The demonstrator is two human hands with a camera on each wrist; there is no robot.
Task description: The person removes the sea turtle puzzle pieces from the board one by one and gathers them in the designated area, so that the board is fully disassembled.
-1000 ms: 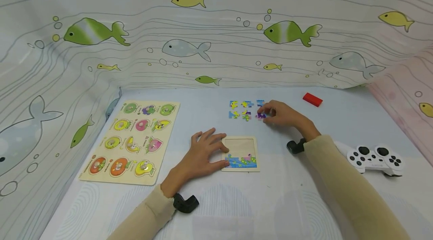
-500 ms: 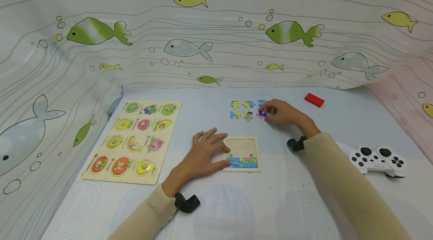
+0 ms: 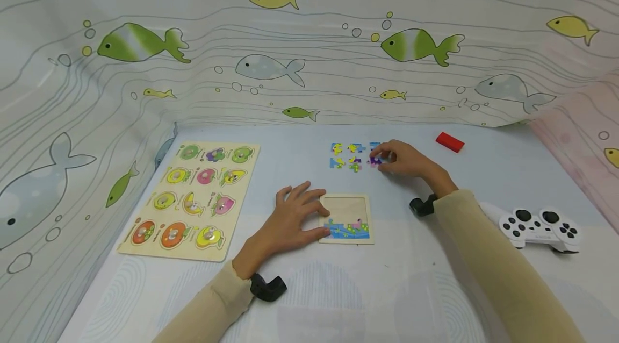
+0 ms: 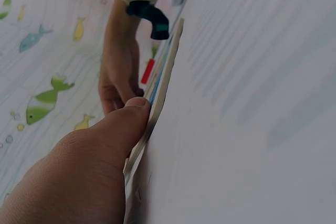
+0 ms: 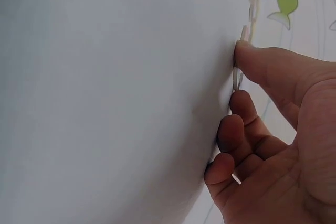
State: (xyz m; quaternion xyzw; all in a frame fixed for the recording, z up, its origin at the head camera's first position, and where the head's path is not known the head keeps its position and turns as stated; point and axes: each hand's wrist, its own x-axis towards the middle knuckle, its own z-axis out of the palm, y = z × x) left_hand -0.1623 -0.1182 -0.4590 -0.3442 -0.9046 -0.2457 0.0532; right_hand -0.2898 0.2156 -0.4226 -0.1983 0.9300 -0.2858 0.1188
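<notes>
My left hand (image 3: 292, 222) lies at the left side of a small square wooden puzzle tray (image 3: 369, 219). Its fingers are spread, with thumb and index finger touching the tray's left edge; the thumb (image 4: 118, 129) shows on the rim in the left wrist view. Joined blue and green pieces (image 3: 345, 230) fill the tray's lower part. Beyond the tray, my right hand (image 3: 403, 161) pinches a purple puzzle piece (image 3: 375, 161) between thumb and index finger, low on the table. In the right wrist view the piece (image 5: 237, 77) appears edge-on. Several loose puzzle pieces (image 3: 343, 156) lie left of it in rows.
A wooden fruit puzzle board (image 3: 191, 200) with knobs lies to the left. At the right are a white game controller (image 3: 539, 227) and, farther back, a red block (image 3: 450, 142). Fish-printed cloth (image 3: 271, 90) rises behind the table.
The view shifts slightly. Both hands stay in nearly the same places, the left at the tray and the right at the purple piece.
</notes>
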